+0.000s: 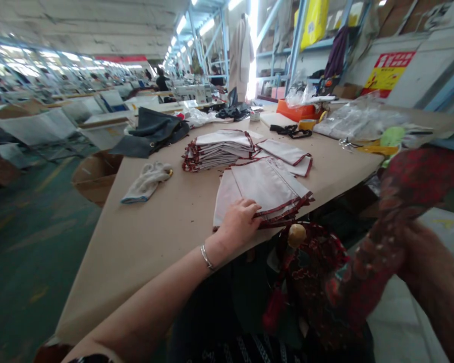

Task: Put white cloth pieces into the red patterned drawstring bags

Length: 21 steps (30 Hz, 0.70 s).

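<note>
My left hand point(240, 222) lies at the near edge of a stack of white fabric pieces point(267, 181) bound in dark red trim. Its fingers are bent close together and seem to grip that edge. At the right, my right hand point(419, 247) is closed around a dark red floral cloth point(386, 242), lifted beside the table and smeared by motion. More of this patterned cloth hangs over my lap, near a round pale knob point(297, 235) and a red tassel-like piece point(274, 308). A thicker folded stack of white pieces point(219, 148) sits just behind.
A knitted work glove point(147, 181) and dark grey cloth point(155, 131) lie on the brown-covered table point(147, 252). Farther back are black straps point(290, 131), an orange box point(297, 110) and clear plastic bags point(359, 121). A cardboard box point(96, 176) stands beyond the left edge.
</note>
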{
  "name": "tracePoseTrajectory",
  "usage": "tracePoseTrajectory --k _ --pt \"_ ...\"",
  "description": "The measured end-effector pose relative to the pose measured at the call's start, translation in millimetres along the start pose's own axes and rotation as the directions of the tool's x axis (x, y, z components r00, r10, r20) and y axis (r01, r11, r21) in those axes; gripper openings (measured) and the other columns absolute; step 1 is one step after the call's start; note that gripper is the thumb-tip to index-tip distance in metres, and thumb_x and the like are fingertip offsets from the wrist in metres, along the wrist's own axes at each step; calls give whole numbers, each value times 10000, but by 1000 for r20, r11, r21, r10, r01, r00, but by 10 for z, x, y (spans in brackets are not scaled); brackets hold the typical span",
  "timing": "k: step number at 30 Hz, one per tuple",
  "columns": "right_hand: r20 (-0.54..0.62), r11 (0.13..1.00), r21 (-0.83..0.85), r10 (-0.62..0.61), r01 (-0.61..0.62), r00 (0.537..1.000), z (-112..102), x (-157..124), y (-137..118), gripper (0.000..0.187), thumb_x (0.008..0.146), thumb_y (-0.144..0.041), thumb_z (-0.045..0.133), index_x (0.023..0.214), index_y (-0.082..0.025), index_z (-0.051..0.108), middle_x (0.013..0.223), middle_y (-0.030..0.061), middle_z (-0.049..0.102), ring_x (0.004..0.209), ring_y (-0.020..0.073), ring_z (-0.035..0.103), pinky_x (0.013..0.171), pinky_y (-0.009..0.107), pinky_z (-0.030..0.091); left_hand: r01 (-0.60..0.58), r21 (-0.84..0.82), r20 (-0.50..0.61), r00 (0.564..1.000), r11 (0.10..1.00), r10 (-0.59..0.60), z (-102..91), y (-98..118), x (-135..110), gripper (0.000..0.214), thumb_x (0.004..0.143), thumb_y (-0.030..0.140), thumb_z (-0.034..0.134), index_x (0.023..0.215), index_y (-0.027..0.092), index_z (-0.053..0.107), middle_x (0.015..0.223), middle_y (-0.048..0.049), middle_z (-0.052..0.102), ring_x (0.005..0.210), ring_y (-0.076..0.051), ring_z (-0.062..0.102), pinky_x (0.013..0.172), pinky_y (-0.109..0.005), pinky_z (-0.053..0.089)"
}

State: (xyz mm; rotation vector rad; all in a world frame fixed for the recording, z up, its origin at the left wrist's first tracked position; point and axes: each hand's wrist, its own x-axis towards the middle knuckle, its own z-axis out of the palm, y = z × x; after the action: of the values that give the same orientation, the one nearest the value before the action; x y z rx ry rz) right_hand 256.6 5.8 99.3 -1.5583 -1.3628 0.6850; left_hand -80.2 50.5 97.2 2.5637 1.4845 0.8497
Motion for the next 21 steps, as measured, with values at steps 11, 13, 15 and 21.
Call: tracePoseTrajectory --k 11,13,15,21 --pt "50 945 -328 26 -8 998 540 -110 1102 496 756 -519 514 1126 -193 565 1098 127 657 974 299 640 902 458 480 -17 235 167 986 972 -23 -4 23 71 174 884 233 473 875 163 632 908 -82 643 880 -213 604 810 -331 483" --pt "-10 953 -261 -164 155 986 625 -30 603 425 830 -488 484 1145 -214 560 1117 90 642 968 244 634 896 406 487 -17 257 165 986 966 -27 -17 43 74 162 870 271 509 906 165 625 938 -81 638 915 -220 598 824 -335 483" --pt "18 895 -224 -391 385 920 767 41 50 316 872 -434 482 1092 -232 584 1098 65 638 989 215 615 911 368 476 -19 276 185 982 961 -34 -15 62 56 140 863 249 514 882 164 623 925 -76 636 903 -214 600 816 -330 486" --pt "444 675 -169 -599 719 666 1373 202 -761 244 932 -263 402 942 -226 643 993 67 657 964 212 601 867 352 487 -90 304 232 972 948 18 81 -78 30 119 818 155 526 851 131 637 825 -83 647 757 -207 620 680 -315 502"
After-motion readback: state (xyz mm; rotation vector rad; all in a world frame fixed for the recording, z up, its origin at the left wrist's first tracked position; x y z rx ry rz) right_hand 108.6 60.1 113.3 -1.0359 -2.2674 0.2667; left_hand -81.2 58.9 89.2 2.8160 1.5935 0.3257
